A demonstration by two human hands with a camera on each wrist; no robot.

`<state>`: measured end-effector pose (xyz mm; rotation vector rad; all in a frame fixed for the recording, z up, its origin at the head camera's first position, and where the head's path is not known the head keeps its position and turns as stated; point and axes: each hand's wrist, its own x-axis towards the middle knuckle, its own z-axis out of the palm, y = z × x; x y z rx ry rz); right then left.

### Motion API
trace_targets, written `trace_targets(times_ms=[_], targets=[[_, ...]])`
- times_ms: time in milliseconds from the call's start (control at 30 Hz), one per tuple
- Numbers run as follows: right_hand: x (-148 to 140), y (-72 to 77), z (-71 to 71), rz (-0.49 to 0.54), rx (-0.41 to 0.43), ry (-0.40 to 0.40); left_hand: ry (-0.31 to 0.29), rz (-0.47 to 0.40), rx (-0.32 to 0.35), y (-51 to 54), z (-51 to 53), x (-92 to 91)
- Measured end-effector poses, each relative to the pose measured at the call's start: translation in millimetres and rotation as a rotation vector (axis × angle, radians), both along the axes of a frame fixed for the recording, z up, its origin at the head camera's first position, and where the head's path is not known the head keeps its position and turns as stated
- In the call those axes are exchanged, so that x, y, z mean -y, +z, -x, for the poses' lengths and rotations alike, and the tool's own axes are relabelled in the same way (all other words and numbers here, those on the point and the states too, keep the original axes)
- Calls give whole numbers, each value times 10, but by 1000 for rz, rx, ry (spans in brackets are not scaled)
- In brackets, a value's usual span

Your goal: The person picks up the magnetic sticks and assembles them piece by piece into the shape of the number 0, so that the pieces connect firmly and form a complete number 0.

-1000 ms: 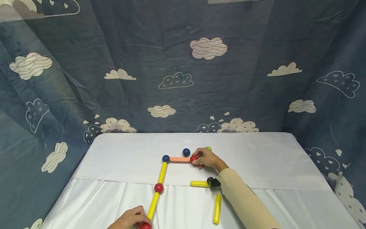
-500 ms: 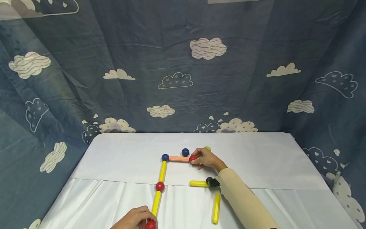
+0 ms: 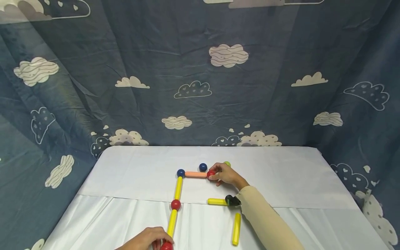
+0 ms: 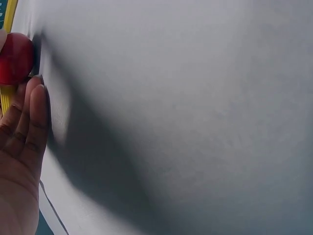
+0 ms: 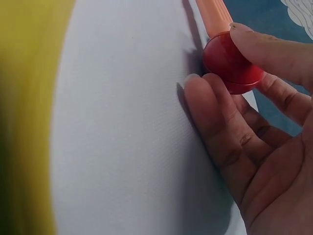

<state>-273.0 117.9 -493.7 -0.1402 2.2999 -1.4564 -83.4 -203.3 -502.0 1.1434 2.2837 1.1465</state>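
My right hand (image 3: 228, 174) pinches a red ball (image 5: 230, 61) at the right end of an orange rod (image 3: 196, 174). That rod's left end meets a dark blue ball (image 3: 181, 173). From there a yellow rod (image 3: 178, 188) runs nearer to another red ball (image 3: 176, 205), then a second yellow rod (image 3: 172, 222) follows. At this chain's near end my left hand (image 3: 147, 239) holds a red ball (image 4: 15, 58) between thumb and fingers, partly cut off by the head view's lower edge. In the left wrist view, fingers (image 4: 38, 105) lie against the white cloth.
A loose dark blue ball (image 3: 203, 167) lies behind the orange rod. Partly behind my right hand is a green ball (image 3: 227, 163). Two separate yellow rods (image 3: 217, 201) lie by my right forearm, one beside a black object (image 3: 232, 200) at the sleeve. A cloud-print curtain (image 3: 193, 104) surrounds the table.
My left hand and its red ball have shifted slightly right, swinging the near yellow rod and middle red ball with them. My right hand has stayed nearly still on its ball.
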Motion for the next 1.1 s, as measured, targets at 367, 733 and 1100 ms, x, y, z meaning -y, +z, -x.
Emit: trace_targets(times_ms=[367, 733, 1100], targets=[[1, -25, -15, 9, -10, -3, 99, -43, 384, 30, 55, -8], [0, 28, -73, -57, -48, -11, 87, -144, 548, 52, 78, -32], [-148, 341, -385, -338, -255, 215, 36, -160, 551, 23, 134, 0]])
